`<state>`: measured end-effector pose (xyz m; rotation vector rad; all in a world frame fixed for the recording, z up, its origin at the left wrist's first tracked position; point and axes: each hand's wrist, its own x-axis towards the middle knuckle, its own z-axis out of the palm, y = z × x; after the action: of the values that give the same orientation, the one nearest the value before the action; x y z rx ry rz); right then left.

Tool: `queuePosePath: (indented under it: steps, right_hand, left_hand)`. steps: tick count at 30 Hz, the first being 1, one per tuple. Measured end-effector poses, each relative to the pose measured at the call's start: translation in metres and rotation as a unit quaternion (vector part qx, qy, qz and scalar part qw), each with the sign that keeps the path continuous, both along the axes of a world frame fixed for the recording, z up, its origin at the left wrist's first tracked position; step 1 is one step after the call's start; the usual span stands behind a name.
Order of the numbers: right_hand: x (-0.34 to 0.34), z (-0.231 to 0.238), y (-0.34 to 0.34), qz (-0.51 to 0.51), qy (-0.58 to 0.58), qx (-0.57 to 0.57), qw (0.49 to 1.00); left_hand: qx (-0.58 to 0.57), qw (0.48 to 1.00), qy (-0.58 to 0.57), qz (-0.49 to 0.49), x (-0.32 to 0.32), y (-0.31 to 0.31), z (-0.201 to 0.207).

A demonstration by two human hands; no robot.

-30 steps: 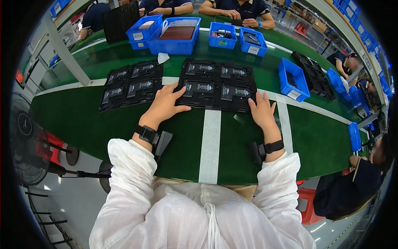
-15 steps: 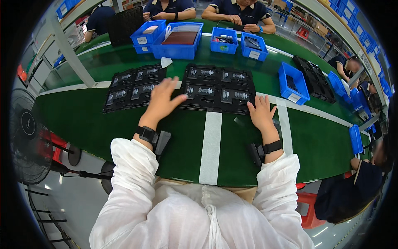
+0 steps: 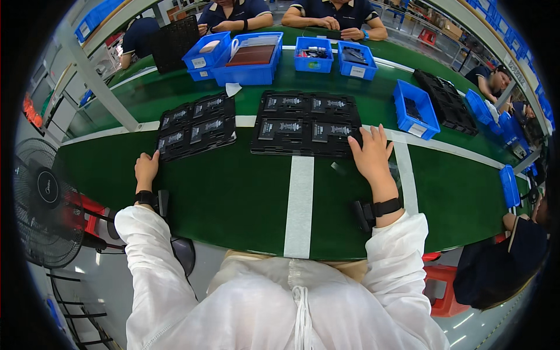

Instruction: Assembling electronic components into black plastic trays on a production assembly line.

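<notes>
I see left hand [image 3: 146, 168] fingers curled at left tray [image 3: 196, 126] near corner, right hand [image 3: 370, 156] fingers spread flat on centre tray [image 3: 306, 122] right edge

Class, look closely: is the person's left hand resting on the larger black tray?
No: the left hand touches the smaller black tray; the right hand rests on the larger tray.

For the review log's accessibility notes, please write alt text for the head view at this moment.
A person in a white coat leans over a green table, left hand at the near corner of a black tray of parts, right hand flat at the near right corner of a second black tray. Blue bins and other seated workers line the far side.
</notes>
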<state>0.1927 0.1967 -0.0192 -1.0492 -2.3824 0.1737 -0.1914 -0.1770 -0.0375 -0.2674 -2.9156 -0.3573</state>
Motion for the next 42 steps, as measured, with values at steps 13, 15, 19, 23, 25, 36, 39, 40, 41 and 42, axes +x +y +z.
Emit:
queuePosePath:
  steps: [13, 15, 19, 23, 25, 36, 39, 40, 41, 42]
  right_hand:
    - [0.000, -0.004, 0.006, -0.017, 0.009, -0.056, 0.998]
    - [0.000, -0.004, 0.005, -0.014, 0.012, -0.054, 0.998]
    - [0.003, -0.002, 0.007, -0.015, 0.015, -0.058, 0.998]
    - [0.004, 0.000, 0.006, -0.019, 0.017, -0.066, 0.997]
    - [0.002, -0.001, 0.005, -0.012, 0.020, -0.070, 0.997]
    - [0.003, -0.003, 0.010, 0.008, 0.044, -0.071, 0.996]
    - [0.007, -0.005, 0.015, 0.008, 0.050, -0.059, 0.997]
    - [0.006, -0.006, 0.015, 0.006, 0.055, -0.050, 0.997]
    - [0.005, -0.007, 0.015, 0.010, 0.056, -0.052, 0.997]
    - [0.007, -0.008, 0.017, 0.011, 0.059, -0.051, 0.997]
  left_hand:
    - [-0.018, 0.980, 0.010, -0.200, 0.015, -0.017, 0.011]
    - [0.003, 0.976, 0.057, -0.212, 0.013, -0.022, 0.004]
    - [0.000, 0.972, 0.076, -0.223, 0.024, -0.021, 0.006]
    - [0.012, 0.969, 0.101, -0.225, 0.058, -0.041, 0.000]
    - [0.035, 0.975, 0.090, -0.200, 0.087, -0.057, 0.005]
    - [0.439, 0.899, -0.014, -0.011, 0.199, -0.122, -0.016]
    - [0.702, 0.658, -0.267, 0.055, 0.200, -0.119, 0.007]
    - [0.654, 0.681, -0.321, 0.073, 0.193, -0.123, 0.015]
    - [0.602, 0.699, -0.375, 0.090, 0.187, -0.129, 0.020]
    - [0.614, 0.709, -0.339, 0.078, 0.181, -0.126, 0.022]
